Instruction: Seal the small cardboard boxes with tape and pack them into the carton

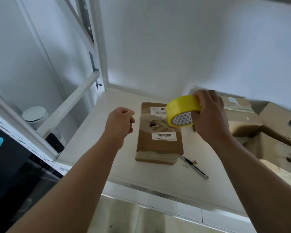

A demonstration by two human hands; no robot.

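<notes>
Curled left hand (pixel 120 121), perhaps pinching, right hand (pixel 208 115) gripping, raised

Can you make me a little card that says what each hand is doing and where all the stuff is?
Right hand: grips the yellow tape roll, held above the small box
Left hand: fingers curled, left of the roll; too faint to tell if it pinches a tape end
Small box: lies flat on the white table, labels up, torn hole in its top
Thin tool: maybe a cutter, on the table by the box's near right corner
Carton: open, at the right
</notes>
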